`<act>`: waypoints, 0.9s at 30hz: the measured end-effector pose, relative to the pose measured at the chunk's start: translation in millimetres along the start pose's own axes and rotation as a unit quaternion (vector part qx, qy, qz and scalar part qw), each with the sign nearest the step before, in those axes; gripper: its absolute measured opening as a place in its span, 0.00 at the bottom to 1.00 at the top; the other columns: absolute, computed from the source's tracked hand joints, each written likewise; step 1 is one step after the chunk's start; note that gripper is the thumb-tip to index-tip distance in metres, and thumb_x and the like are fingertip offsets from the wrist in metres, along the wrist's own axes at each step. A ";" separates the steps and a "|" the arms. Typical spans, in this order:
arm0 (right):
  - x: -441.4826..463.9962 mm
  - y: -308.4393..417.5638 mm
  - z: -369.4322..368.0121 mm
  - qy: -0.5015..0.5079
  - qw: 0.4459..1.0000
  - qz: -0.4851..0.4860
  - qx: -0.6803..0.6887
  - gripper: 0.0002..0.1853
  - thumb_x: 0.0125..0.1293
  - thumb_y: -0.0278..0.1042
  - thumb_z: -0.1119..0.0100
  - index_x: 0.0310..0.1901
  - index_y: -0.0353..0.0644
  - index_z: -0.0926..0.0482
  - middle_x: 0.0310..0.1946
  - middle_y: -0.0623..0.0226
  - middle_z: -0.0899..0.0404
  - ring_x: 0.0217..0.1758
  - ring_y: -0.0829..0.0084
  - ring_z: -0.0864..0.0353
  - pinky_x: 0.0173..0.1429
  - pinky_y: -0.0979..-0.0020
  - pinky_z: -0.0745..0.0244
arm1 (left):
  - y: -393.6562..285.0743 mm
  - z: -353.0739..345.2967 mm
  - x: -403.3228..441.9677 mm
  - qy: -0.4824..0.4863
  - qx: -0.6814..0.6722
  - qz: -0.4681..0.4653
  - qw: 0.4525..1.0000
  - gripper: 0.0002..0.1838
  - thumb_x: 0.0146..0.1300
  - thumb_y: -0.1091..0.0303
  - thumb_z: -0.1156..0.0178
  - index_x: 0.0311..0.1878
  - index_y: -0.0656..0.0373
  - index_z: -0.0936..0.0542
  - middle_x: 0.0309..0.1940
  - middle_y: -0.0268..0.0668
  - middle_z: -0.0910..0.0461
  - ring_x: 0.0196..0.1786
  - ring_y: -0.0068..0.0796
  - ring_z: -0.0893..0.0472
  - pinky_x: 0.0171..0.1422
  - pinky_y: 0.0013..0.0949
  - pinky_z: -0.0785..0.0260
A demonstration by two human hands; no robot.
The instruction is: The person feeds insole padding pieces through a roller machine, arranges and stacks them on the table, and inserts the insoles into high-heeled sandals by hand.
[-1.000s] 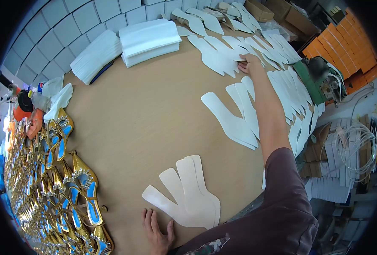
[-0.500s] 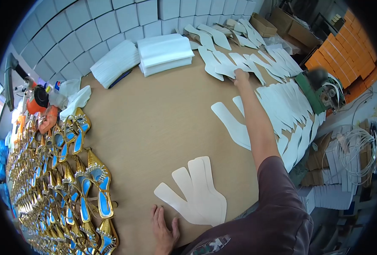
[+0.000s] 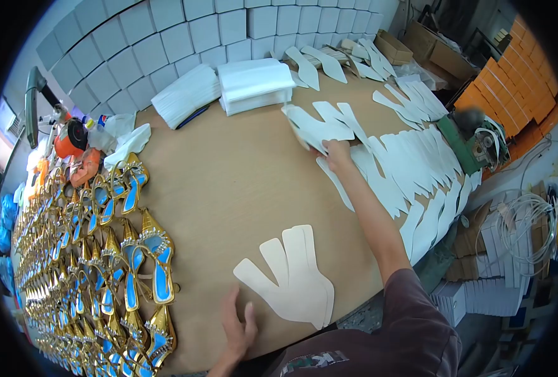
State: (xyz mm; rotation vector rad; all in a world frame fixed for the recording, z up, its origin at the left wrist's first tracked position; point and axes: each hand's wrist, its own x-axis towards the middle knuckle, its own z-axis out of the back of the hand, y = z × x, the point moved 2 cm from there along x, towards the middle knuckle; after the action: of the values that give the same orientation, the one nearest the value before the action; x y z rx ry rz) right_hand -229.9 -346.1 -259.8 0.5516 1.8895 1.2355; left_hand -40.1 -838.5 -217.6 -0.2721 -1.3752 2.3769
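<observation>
My right hand [image 3: 337, 152] is closed on a few white insole-shaped pieces [image 3: 316, 129], lifted over the brown table [image 3: 228, 182]. Beneath and beside it, many more white pieces [image 3: 411, 157] lie in overlapping rows. My left hand [image 3: 238, 323] is held near the table's front edge with thumb and fingers apart and nothing in it. Just right of the left hand, a fan of cream pieces [image 3: 294, 283] lies flat, their wide ends overlapping. The hand does not touch them.
Gold sandals with blue insoles [image 3: 159, 276] crowd the left side. Stacked white sheets [image 3: 254, 85] and a dark blue pen [image 3: 193, 117] lie at the back, before white boxes [image 3: 203, 31]. A green machine [image 3: 464, 144] stands at the right, near orange boxes [image 3: 511, 75].
My right hand has drawn white pieces from the back row toward me and left. My left hand has come up off the table. The view has turned somewhat.
</observation>
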 end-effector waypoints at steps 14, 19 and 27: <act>-152.5 -40.5 -73.7 0.243 0.920 -0.155 -0.267 0.16 0.68 0.38 0.35 0.43 0.29 0.19 0.33 0.55 0.16 0.38 0.69 0.15 0.30 0.70 0.21 | -13.7 -22.9 220.2 -0.152 -0.139 0.054 0.977 0.28 0.73 0.57 0.43 0.67 0.68 0.31 0.64 0.52 0.29 0.59 0.45 0.23 0.62 0.39 0.29; -192.5 11.1 -40.3 0.090 0.799 0.186 -0.565 0.16 0.68 0.42 0.37 0.34 0.34 0.18 0.24 0.56 0.18 0.32 0.62 0.16 0.36 0.63 0.22 | -0.9 -14.0 211.8 -0.193 0.034 -0.049 0.979 0.23 0.72 0.62 0.43 0.65 0.64 0.26 0.67 0.55 0.31 0.65 0.53 0.27 0.67 0.43 0.32; -94.4 6.9 -40.4 -0.059 0.767 0.124 -0.626 0.20 0.57 0.45 0.28 0.40 0.35 0.17 0.38 0.53 0.14 0.42 0.54 0.15 0.47 0.59 0.20 | 8.5 -53.5 231.5 -0.115 0.247 -0.109 0.956 0.20 0.71 0.63 0.43 0.63 0.61 0.22 0.71 0.56 0.34 0.77 0.67 0.44 0.79 0.65 0.56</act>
State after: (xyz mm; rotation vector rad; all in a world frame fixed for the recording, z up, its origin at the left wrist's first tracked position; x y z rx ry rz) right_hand -207.3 -432.8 -209.2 0.0976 0.5419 2.1955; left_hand -233.8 -703.7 -246.7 0.2865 -0.7964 2.5152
